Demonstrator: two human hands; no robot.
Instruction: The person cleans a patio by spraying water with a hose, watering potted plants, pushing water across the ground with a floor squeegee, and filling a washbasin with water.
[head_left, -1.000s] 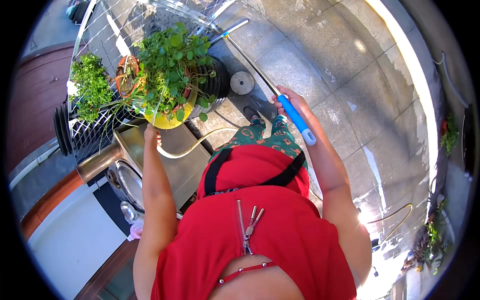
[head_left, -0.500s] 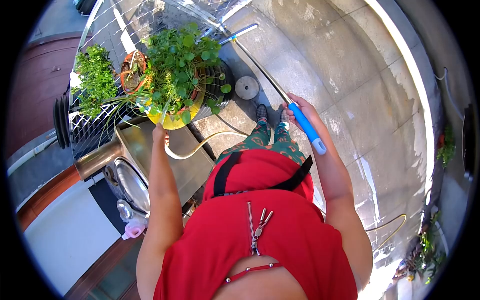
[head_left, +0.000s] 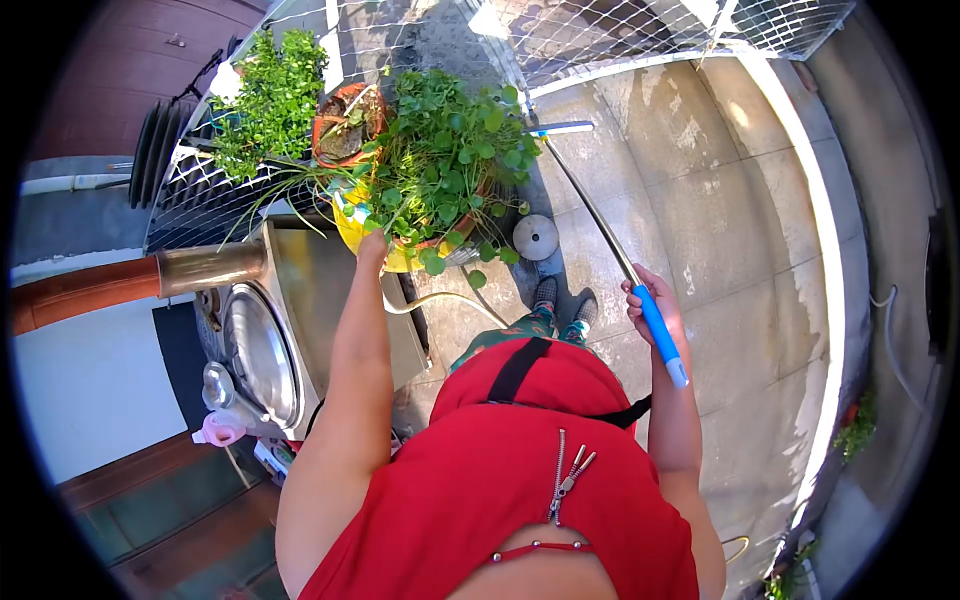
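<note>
My right hand (head_left: 652, 303) is wrapped around the blue grip of a long-handled squeegee (head_left: 590, 198). Its metal pole runs up and away to a narrow head beside the plants, near the mesh fence. At the front of a leafy green potted plant (head_left: 445, 150), my left hand (head_left: 372, 246) is closed on a pale hose (head_left: 450, 297). The hose curves from beneath that hand toward my legs. Leaves and the hand's own angle hide most of its fingers. A yellow container (head_left: 350, 222) shows under the foliage, close to the left hand.
A metal stove-like unit (head_left: 315, 300) with a round steel lid (head_left: 258, 355) stands at my left. An orange pot (head_left: 345, 125) and another bushy plant (head_left: 268, 100) sit farther back. A round pale weight (head_left: 536, 237) lies near my feet. Wire mesh fence (head_left: 600, 40) borders the tiled floor (head_left: 740, 280).
The view has turned, so plants and stove sit farther right or lower. My left hand stays by the plants with the hose; my right hand still grips the squeegee, its head still by the plants.
</note>
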